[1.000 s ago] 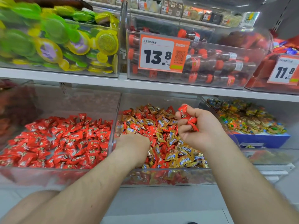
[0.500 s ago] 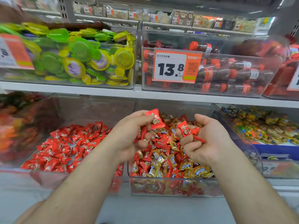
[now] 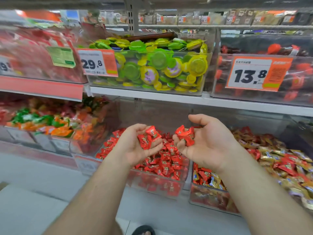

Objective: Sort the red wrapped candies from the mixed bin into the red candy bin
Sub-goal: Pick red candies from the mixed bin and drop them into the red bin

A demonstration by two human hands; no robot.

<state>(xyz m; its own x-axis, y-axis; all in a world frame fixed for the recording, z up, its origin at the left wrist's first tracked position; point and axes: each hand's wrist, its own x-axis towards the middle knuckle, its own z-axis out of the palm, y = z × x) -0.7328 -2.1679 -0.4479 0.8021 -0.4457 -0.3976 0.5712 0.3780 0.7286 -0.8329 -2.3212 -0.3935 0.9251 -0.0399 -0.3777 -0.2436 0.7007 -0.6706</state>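
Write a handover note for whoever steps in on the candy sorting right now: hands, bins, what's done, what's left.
Left hand: palm up over the red candy bin, fingers loosely curled round a few red wrapped candies.
Right hand: palm up at that bin's right edge, cupping more red candies.
Mixed bin: to the right, still holding red candies among gold and blue-wrapped ones.
Done: two handfuls picked out and carried to the red bin, which already holds a layer of red.
Left: drop both handfuls into the red bin, then go back to the mixed bin for the remaining reds.
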